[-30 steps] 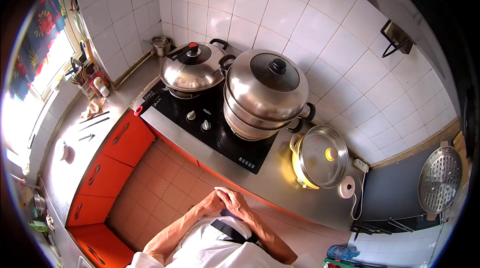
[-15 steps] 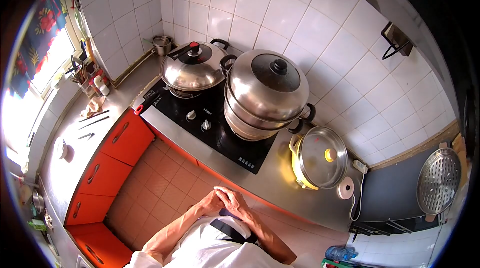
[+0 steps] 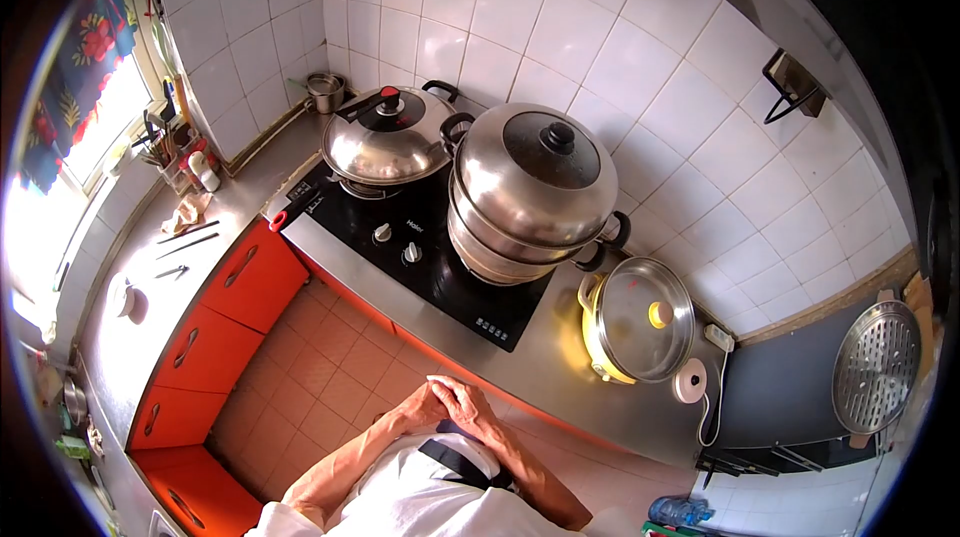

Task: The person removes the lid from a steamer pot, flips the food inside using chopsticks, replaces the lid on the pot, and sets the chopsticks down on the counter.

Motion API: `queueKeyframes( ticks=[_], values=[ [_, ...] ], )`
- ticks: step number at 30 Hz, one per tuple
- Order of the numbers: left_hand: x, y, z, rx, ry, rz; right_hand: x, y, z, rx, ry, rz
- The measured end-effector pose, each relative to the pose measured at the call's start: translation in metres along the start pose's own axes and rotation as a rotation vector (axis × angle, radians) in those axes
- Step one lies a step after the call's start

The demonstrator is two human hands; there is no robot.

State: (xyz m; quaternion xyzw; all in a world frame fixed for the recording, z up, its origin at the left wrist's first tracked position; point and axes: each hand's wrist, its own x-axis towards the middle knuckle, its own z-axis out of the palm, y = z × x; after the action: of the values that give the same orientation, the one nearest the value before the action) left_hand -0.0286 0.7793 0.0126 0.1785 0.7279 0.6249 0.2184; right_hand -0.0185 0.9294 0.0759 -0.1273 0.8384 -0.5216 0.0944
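Folded together in front of the white shirt, my two hands rest at the near side of the counter. My left hand lies partly under my right hand, whose fingers close over it. No object shows in either hand, though the left fingers are mostly hidden. Beyond them is the black gas stove with two knobs. A large steel steamer pot with a domed lid stands on its right burner. On the left burner sits a lidded wok.
A yellow electric pot with a glass lid stands right of the stove, beside a round white-and-pink item with a cord. A perforated steamer tray is at far right. Chopsticks lie on the left counter, above orange drawers.
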Motion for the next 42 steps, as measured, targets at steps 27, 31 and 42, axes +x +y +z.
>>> queueKeyframes(
  ticks=[27,31,42],
  values=[
    [-0.002,-0.003,-0.003,-0.031,-0.052,0.019,-0.001,0.001,0.002,0.009,-0.004,0.024],
    [-0.003,0.029,-0.007,-0.040,-0.023,0.045,0.000,-0.003,-0.001,-0.010,-0.029,0.019],
    [0.002,-0.039,0.015,-0.017,-0.041,-0.116,0.003,0.000,0.008,-0.003,-0.106,0.035]
  ],
)
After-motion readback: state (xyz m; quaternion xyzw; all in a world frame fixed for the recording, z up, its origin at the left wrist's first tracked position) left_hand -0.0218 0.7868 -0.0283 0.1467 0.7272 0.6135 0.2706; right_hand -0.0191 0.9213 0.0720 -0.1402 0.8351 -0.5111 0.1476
